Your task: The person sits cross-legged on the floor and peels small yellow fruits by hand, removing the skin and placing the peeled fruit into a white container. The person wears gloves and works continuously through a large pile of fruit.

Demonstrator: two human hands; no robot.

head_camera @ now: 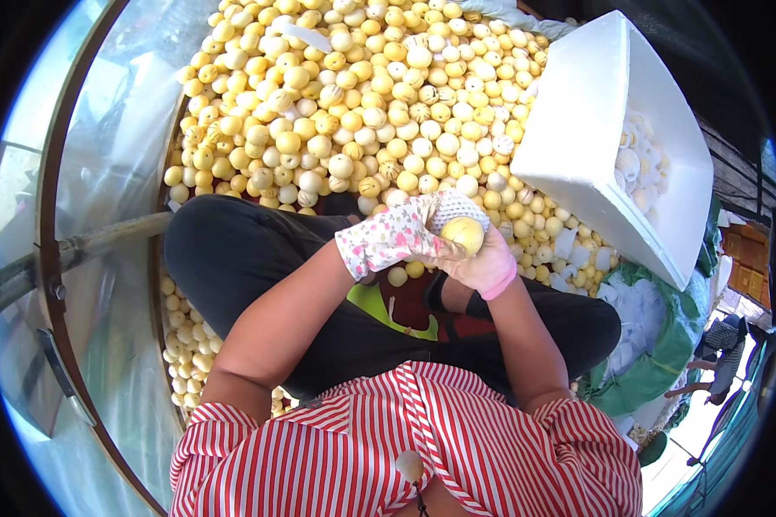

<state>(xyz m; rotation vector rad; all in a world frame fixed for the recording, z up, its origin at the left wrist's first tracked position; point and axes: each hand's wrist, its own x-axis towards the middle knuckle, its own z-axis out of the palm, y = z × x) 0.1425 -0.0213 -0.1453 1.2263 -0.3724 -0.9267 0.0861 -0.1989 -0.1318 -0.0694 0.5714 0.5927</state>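
Note:
My left hand [388,236], in a flower-print glove, meets my right hand [491,265], in a pale pink glove, above my crossed legs. Between them is a yellow pepino melon [463,234] with faint dark streaks. A white foam net sleeve [459,205] sits behind and above the fruit, partly hidden by it. The left fingers are at the sleeve, and the left thumb lies close against the fruit. My right hand cups the fruit from the lower right; its fingers are mostly hidden. Just beyond both hands spreads a large heap of loose pepino melons [362,97].
A white polystyrene box [572,116] leans at the right, with net-wrapped fruit [640,161] inside. Below it is a green sack [669,349] of white foam pieces [630,316]. Metal framing [48,194] and plastic sheeting stand at left. Another person [721,355] is far right.

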